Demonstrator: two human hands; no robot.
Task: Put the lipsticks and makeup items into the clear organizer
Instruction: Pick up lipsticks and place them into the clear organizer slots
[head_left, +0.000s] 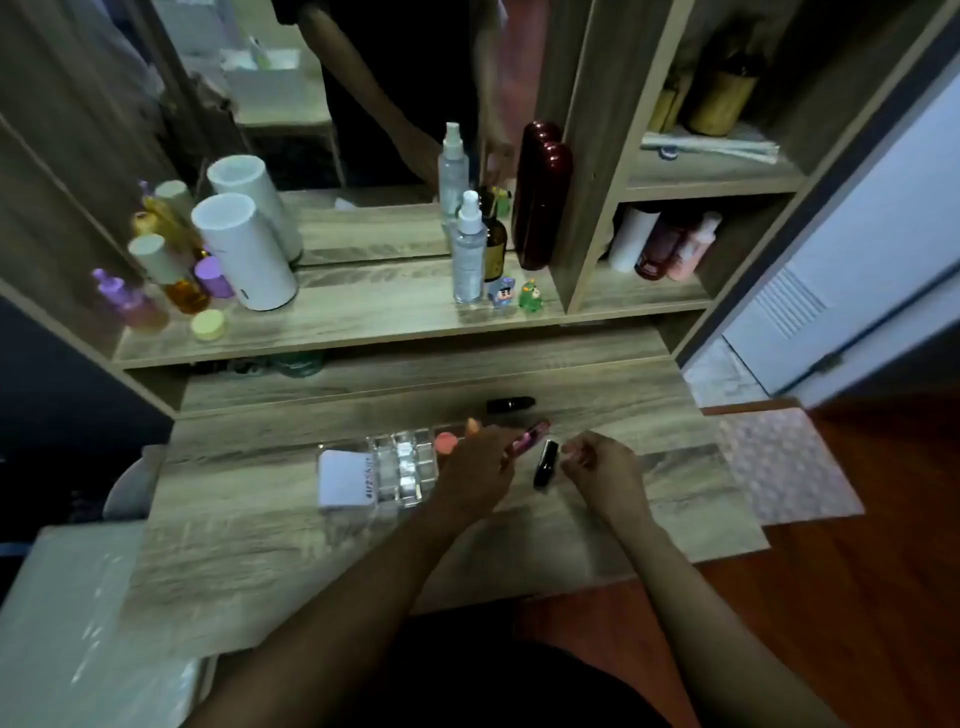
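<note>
A clear organizer (402, 467) with several small compartments stands on the wooden dressing table, a white square compact (345, 477) resting at its left side. My left hand (478, 467) is just right of the organizer, shut on a pink lipstick tube (532, 436). A round peach-coloured item (445, 441) lies behind that hand, next to the organizer. A black lipstick (545, 464) lies on the table between my hands. My right hand (602, 470) hovers right of it, fingers loosely curled and holding nothing. Another black lipstick (510, 404) lies farther back.
The shelf above carries a white cylinder (244, 254), purple and amber bottles (171, 280), a yellow jar (209, 324), clear spray bottles (469, 249), a dark red case (540, 197) and two small figurines (514, 296). A mirror stands behind. The table's right edge (737, 499) borders a patterned mat.
</note>
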